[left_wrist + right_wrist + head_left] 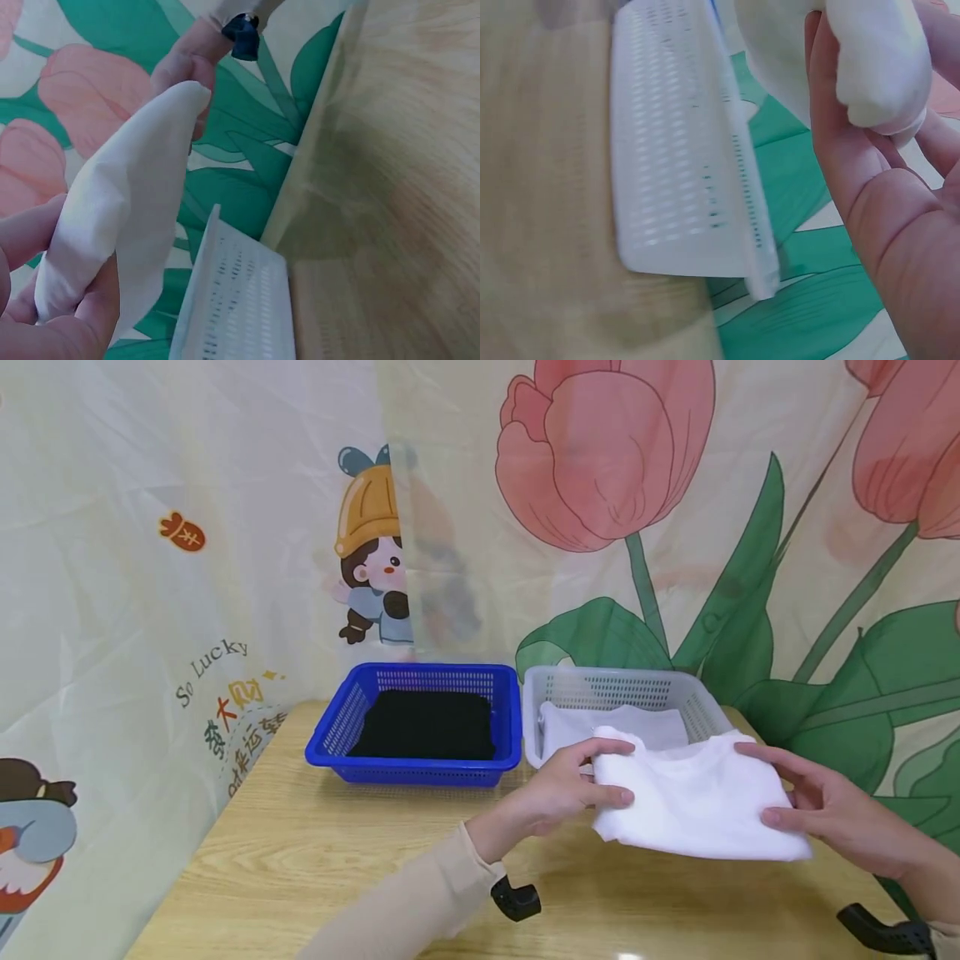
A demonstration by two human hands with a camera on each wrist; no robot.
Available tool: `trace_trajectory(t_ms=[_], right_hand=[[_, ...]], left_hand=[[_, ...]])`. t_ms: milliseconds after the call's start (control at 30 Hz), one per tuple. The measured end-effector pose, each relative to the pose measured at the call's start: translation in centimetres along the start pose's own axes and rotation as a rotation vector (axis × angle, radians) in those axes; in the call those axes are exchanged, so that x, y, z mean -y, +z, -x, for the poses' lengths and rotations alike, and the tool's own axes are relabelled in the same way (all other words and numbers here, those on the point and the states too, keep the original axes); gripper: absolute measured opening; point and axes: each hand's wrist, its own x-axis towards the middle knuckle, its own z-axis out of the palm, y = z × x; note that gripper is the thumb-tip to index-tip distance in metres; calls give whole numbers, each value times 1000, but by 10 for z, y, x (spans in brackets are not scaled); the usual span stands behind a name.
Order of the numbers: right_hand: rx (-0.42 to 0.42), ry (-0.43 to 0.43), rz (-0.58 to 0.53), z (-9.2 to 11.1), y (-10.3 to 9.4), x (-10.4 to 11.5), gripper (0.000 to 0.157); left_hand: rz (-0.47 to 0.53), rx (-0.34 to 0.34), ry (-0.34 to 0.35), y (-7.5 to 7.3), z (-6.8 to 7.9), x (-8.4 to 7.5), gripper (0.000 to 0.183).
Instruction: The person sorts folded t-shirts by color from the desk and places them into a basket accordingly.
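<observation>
A folded white shirt (693, 802) with a curved neckline hangs in the air above the table's right part, held between both hands. My left hand (564, 787) pinches its left edge, thumb on the near face. At the opposite edge, my right hand (836, 810) grips it the same way. The left wrist view shows the shirt (124, 195) nearly edge-on, a folded layer between thumb and fingers. Just behind the shirt stands a white perforated basket (708, 697), its front partly hidden. Inside lies folded pale cloth (573, 727).
Left of the white basket, a blue perforated basket (412, 767) holds folded black cloth (427, 724). Both stand toward the back of the wood-grain table (300, 868). A printed curtain (457, 510) with tulips and cartoon figures hangs right behind the table and along its left side.
</observation>
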Motion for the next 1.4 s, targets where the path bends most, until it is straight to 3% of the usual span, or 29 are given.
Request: trace_trajectory(t_ms=[167, 367, 567, 733, 967, 1200, 1400], right_hand=[[-17, -41, 20, -22, -16, 9, 79], [-58, -64, 20, -57, -25, 4, 78], [-105, -2, 33, -89, -33, -8, 77], [-104, 25, -5, -108, -42, -29, 76], [-109, 101, -33, -127, -44, -50, 80], [-118, 157, -63, -147, -34, -56, 87], [-140, 186, -38, -154, -29, -63, 90]], left_hand=[[-30, -42, 36, -12, -19, -8, 59], [-64, -138, 59, -29, -53, 0, 60], [-116, -191, 71, -45, -81, 3, 62], [-92, -234, 57, -54, -100, 9, 65], [-82, -274, 48, -62, -115, 21, 68], [-189, -415, 35, -65, -126, 34, 62], [-180, -414, 29, -66, -131, 37, 64]])
